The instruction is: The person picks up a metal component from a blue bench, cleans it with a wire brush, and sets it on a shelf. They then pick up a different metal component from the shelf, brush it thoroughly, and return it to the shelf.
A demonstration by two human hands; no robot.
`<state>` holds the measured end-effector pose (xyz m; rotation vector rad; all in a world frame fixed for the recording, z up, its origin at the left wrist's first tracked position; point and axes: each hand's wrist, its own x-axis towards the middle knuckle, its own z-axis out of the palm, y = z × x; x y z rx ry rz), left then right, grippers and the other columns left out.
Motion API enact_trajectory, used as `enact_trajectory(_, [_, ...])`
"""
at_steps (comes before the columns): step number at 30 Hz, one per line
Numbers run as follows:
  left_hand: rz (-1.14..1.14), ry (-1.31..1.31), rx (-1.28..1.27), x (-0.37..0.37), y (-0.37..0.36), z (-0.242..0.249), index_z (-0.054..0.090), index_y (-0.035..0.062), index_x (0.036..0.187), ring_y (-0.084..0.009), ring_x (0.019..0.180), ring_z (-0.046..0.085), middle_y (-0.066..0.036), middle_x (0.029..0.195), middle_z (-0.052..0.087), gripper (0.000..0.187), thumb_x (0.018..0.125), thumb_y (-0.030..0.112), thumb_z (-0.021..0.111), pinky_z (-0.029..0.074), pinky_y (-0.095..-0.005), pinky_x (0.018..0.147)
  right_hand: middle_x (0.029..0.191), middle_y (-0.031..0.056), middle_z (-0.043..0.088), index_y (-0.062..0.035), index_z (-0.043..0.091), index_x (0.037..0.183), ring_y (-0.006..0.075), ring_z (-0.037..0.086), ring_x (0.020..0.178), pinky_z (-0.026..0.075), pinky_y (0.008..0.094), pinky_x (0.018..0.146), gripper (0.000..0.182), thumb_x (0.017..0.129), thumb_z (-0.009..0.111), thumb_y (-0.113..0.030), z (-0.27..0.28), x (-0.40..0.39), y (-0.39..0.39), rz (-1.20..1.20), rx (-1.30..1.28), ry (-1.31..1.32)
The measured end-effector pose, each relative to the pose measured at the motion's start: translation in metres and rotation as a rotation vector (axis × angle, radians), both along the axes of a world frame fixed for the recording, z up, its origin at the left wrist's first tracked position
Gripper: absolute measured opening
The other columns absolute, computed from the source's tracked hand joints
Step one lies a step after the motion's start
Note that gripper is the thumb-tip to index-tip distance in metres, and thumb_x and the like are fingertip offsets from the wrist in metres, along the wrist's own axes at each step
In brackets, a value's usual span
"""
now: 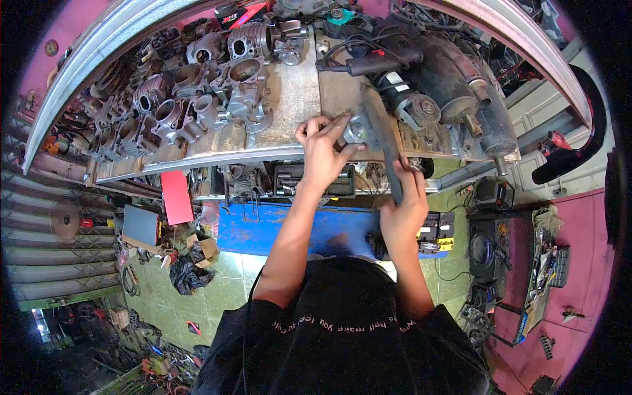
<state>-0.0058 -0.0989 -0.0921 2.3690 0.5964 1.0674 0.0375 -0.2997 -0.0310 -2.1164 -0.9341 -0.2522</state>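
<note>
My left hand (322, 153) rests at the front of the wooden shelf, its thumb and index finger on either side of a small shiny metal part (356, 130). Part of that piece is hidden behind the fingers. In my right hand (404, 220), the fingers wrap round the lower end of a long, dark, flat bar (383, 135). Its upper end is smeared by motion and reaches up across the shelf, just right of the metal part. The exact kind of bar does not show.
Bare engine cylinders (168, 113) crowd the shelf's left side. An angle grinder (385, 56), a dark motor-like unit (418, 110) and exhaust mufflers (454, 99) lie to the right. Below stand an open socket set (288, 189), a blue bench (263, 230) and black-and-yellow cases (436, 232).
</note>
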Motion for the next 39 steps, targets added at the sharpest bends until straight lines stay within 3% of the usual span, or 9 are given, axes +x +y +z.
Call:
enact_trajectory(6, [-0.011, -0.005, -0.011, -0.002, -0.001, 0.004, 0.073, 0.0099, 0.136, -0.0241, 0.117, 0.056, -0.005, 0.126, 0.077, 0.070, 0.074, 0.038, 0.089, 0.024, -0.0495, 0.114, 0.135, 0.0162, 0.067, -0.0042, 0.070, 0.130, 0.0413, 0.064, 0.127, 0.052, 0.0454, 0.107, 0.070, 0.064, 0.058, 0.018, -0.010, 0.004, -0.043, 0.026, 0.004, -0.011])
enact_trajectory(13, [-0.021, 0.004, 0.028, -0.002, 0.001, 0.001, 0.071, 0.0110, 0.138, -0.0241, 0.115, 0.056, -0.003, 0.127, 0.077, 0.072, 0.074, 0.040, 0.089, 0.026, -0.0491, 0.113, 0.132, 0.0178, 0.067, -0.0072, 0.070, 0.130, 0.0432, 0.066, 0.120, 0.054, 0.0433, 0.101, 0.069, 0.067, 0.060, 0.019, -0.014, 0.034, 0.015, 0.057, 0.107, 0.013])
enact_trajectory(20, [-0.009, 0.000, 0.011, 0.000, 0.000, 0.002, 0.071, 0.0122, 0.139, -0.0239, 0.116, 0.055, -0.003, 0.127, 0.077, 0.072, 0.074, 0.037, 0.090, 0.026, -0.0496, 0.113, 0.129, 0.0181, 0.070, 0.0000, 0.072, 0.121, 0.0408, 0.068, 0.121, 0.054, 0.0428, 0.103, 0.061, 0.066, 0.057, 0.020, -0.028, 0.000, -0.052, 0.023, 0.086, 0.029])
enact_trajectory(24, [-0.023, 0.019, 0.026, -0.001, 0.002, 0.001, 0.071, 0.0120, 0.139, -0.0235, 0.115, 0.055, -0.003, 0.126, 0.077, 0.071, 0.075, 0.038, 0.090, 0.025, -0.0501, 0.113, 0.128, 0.0187, 0.069, -0.0038, 0.071, 0.126, 0.0429, 0.067, 0.117, 0.054, 0.0423, 0.100, 0.064, 0.067, 0.059, 0.020, -0.028, 0.019, -0.017, 0.047, 0.130, -0.032])
enact_trajectory(26, [-0.030, -0.013, 0.024, -0.001, 0.001, 0.004, 0.071, 0.0121, 0.140, -0.0250, 0.113, 0.054, -0.006, 0.112, 0.078, 0.071, 0.075, 0.035, 0.090, 0.025, -0.0496, 0.111, 0.126, 0.0192, 0.068, -0.0051, 0.070, 0.127, 0.0437, 0.067, 0.116, 0.054, 0.0433, 0.098, 0.064, 0.069, 0.061, 0.020, -0.020, 0.032, 0.010, 0.070, 0.138, -0.044])
enact_trajectory(28, [-0.019, -0.005, 0.017, -0.002, 0.000, 0.003, 0.071, 0.0115, 0.140, -0.0253, 0.113, 0.054, -0.006, 0.112, 0.078, 0.071, 0.075, 0.033, 0.090, 0.025, -0.0500, 0.111, 0.125, 0.0193, 0.068, -0.0039, 0.069, 0.126, 0.0432, 0.067, 0.116, 0.054, 0.0444, 0.098, 0.062, 0.069, 0.061, 0.020, -0.018, 0.035, 0.017, 0.055, 0.160, -0.011])
enact_trajectory(35, [0.012, -0.005, 0.039, 0.002, 0.000, -0.001, 0.071, 0.0144, 0.140, -0.0267, 0.117, 0.055, -0.007, 0.112, 0.077, 0.068, 0.078, 0.036, 0.089, 0.023, -0.0518, 0.113, 0.121, 0.0192, 0.069, -0.0023, 0.070, 0.123, 0.0424, 0.068, 0.115, 0.054, 0.0425, 0.099, 0.059, 0.069, 0.062, 0.020, -0.038, 0.015, -0.055, 0.050, 0.170, -0.058])
enact_trajectory(37, [0.003, 0.014, 0.018, 0.001, 0.000, 0.003, 0.072, 0.0123, 0.136, -0.0274, 0.118, 0.056, -0.008, 0.118, 0.076, 0.067, 0.076, 0.038, 0.090, 0.025, -0.0547, 0.113, 0.120, 0.0193, 0.071, -0.0019, 0.070, 0.122, 0.0415, 0.069, 0.114, 0.053, 0.0413, 0.099, 0.059, 0.068, 0.062, 0.020, -0.035, 0.013, -0.074, -0.028, 0.141, 0.078])
enact_trajectory(39, [-0.001, 0.016, 0.003, 0.001, 0.001, 0.002, 0.072, 0.0133, 0.136, -0.0275, 0.118, 0.056, -0.009, 0.116, 0.075, 0.069, 0.075, 0.038, 0.091, 0.024, -0.0545, 0.112, 0.120, 0.0193, 0.071, -0.0017, 0.070, 0.122, 0.0410, 0.070, 0.113, 0.053, 0.0410, 0.099, 0.059, 0.068, 0.061, 0.020, -0.039, 0.015, -0.081, -0.041, 0.173, 0.054])
